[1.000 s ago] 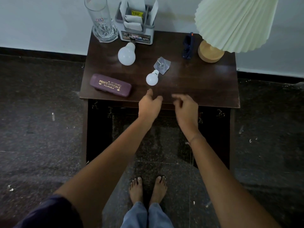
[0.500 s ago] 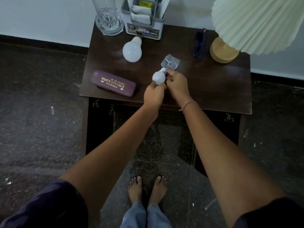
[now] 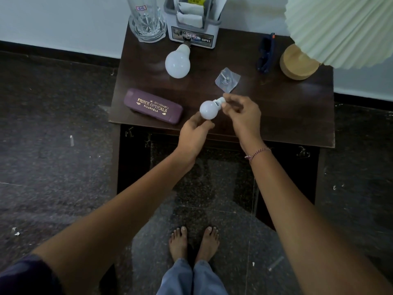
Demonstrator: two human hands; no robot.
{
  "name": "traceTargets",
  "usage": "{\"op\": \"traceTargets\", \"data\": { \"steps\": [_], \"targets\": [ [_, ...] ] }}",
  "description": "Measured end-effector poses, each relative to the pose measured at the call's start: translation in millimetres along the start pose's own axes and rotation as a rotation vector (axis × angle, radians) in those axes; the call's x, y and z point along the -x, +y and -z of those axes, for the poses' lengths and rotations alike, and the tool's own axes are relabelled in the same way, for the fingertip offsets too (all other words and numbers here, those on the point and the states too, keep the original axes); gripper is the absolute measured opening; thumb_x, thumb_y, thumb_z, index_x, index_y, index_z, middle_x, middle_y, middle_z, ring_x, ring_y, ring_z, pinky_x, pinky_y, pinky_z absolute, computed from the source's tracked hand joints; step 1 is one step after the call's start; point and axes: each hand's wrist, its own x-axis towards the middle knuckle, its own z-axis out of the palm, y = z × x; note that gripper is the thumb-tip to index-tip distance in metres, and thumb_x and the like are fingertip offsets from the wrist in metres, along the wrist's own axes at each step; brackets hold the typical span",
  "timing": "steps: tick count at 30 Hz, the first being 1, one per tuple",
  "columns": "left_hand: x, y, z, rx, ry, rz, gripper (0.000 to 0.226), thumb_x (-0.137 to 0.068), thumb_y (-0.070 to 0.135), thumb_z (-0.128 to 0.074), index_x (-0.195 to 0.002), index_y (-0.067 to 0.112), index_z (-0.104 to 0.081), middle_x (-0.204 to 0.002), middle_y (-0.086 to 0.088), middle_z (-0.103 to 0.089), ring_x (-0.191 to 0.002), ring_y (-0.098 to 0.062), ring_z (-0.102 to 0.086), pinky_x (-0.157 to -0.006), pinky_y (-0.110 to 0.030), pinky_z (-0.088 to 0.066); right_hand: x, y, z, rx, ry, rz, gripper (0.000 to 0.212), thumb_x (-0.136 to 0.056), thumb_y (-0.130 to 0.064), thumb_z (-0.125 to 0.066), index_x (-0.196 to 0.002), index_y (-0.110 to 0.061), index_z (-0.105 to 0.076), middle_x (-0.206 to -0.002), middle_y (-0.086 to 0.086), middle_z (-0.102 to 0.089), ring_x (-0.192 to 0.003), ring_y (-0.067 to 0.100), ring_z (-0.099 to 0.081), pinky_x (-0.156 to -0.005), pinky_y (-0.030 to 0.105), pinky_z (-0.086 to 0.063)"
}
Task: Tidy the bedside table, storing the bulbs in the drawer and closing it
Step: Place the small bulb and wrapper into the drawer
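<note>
While right hand (image 3: 242,116) pinches small bulb (image 3: 209,109) by its base, left hand (image 3: 194,133) grip spread, cupping beneath.

1. The bedside table (image 3: 276,116) was finished in dark, glossy wood.
2. The bulbs (image 3: 209,109) were made of smooth, matt white material.
3. The tumbler (image 3: 146,20) was cut from clear glass.
4. The lamp base (image 3: 296,64) was turned from pale wood.

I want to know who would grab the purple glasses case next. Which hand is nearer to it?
Left. The left hand sits just right of the purple glasses case, under the small bulb; the right hand is farther right, pinching the bulb's base.
</note>
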Motion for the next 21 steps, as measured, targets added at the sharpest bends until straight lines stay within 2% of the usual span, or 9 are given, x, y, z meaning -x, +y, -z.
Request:
{"op": "traceTargets", "data": {
  "steps": [3, 5, 7, 9, 11, 14, 16, 21],
  "targets": [
    [13, -11, 14, -0.183, 0.006, -0.105, 0.043, -0.088, 0.012, -0.059, -0.130, 0.010, -0.052, -0.113, -0.002, -0.065, -0.095, -0.006, -0.060, -0.087, -0.017, -0.046, 23, 9, 3, -0.014, 0.020, -0.043, 0.026, -0.079, -0.004, -0.068, -0.102, -0.016, -0.069, -0.105, 0.006, -0.066, -0.092, 0.013, -0.065, -0.086, 0.034, -0.056],
    [20, -17, 23, -0.282, 0.019, -0.151, 0.043, -0.087, 0.012, -0.062, -0.129, 0.009, -0.053, -0.117, -0.003, -0.066, -0.097, -0.011, -0.065, -0.088, -0.017, -0.049, 40, 16, 4, -0.017, 0.033, -0.073, 0.025, -0.077, -0.004, -0.070, -0.098, -0.018, -0.070, -0.097, 0.004, -0.067, -0.089, 0.013, -0.066, -0.084, 0.035, -0.057],
    [26, -23, 30, -0.368, 0.013, -0.203, 0.041, -0.085, 0.012, -0.065, -0.126, 0.010, -0.056, -0.111, 0.000, -0.067, -0.089, -0.010, -0.066, -0.087, -0.020, -0.051, 56, 20, 6, -0.013, 0.050, -0.082, 0.022, -0.077, -0.006, -0.071, -0.095, -0.018, -0.070, -0.090, 0.001, -0.068, -0.083, 0.010, -0.065, -0.080, 0.029, -0.057],
    [30, -28, 36, -0.451, 0.015, -0.243, 0.038, -0.083, 0.014, -0.067, -0.121, 0.012, -0.060, -0.104, 0.004, -0.068, -0.081, -0.008, -0.066, -0.083, -0.021, -0.053, 71, 23, 7, -0.001, 0.064, -0.073, 0.019, -0.076, -0.007, -0.072, -0.093, -0.017, -0.070, -0.088, 0.000, -0.069, -0.078, 0.004, -0.063, -0.074, 0.017, -0.054],
    [34, -36, 42, -0.485, 0.027, -0.275, 0.035, -0.081, 0.014, -0.069, -0.116, 0.012, -0.063, -0.103, 0.002, -0.070, -0.081, -0.014, -0.068, -0.085, -0.031, -0.056, 85, 28, 6, -0.010, 0.064, -0.065, 0.017, -0.076, -0.008, -0.072, -0.091, -0.016, -0.070, -0.084, -0.003, -0.069, -0.073, -0.002, -0.061, -0.069, 0.008, -0.049],
    [40, -50, 46, -0.515, 0.053, -0.276, 0.034, -0.080, 0.013, -0.071, -0.113, 0.011, -0.065, -0.100, -0.002, -0.072, -0.083, -0.019, -0.070, -0.087, -0.040, -0.056, 102, 42, 3, -0.004, 0.043, -0.077, 0.016, -0.078, -0.009, -0.072, -0.093, -0.015, -0.070, -0.082, -0.007, -0.068, -0.073, -0.003, -0.062, -0.068, 0.007, -0.048],
    [41, -63, 48, -0.526, 0.072, -0.251, 0.033, -0.080, 0.016, -0.071, -0.113, 0.012, -0.066, -0.098, -0.002, -0.072, -0.081, -0.018, -0.069, -0.087, -0.040, -0.056, 111, 56, -1, 0.015, 0.035, -0.088, 0.015, -0.079, -0.011, -0.071, -0.094, -0.016, -0.070, -0.087, -0.004, -0.069, -0.079, 0.001, -0.063, -0.070, 0.007, -0.049],
    [36, -95, 44, -0.550, 0.154, -0.218, 0.034, -0.081, 0.017, -0.070, -0.115, 0.011, -0.065, -0.102, -0.005, -0.072, -0.086, -0.017, -0.068, -0.088, -0.034, -0.054, 114, 86, -10, 0.068, -0.026, -0.056, 0.017, -0.083, -0.008, -0.066, -0.097, -0.016, -0.070, -0.100, 0.001, -0.068, -0.081, -0.003, -0.059, -0.071, -0.002, -0.044]
  ]
}}
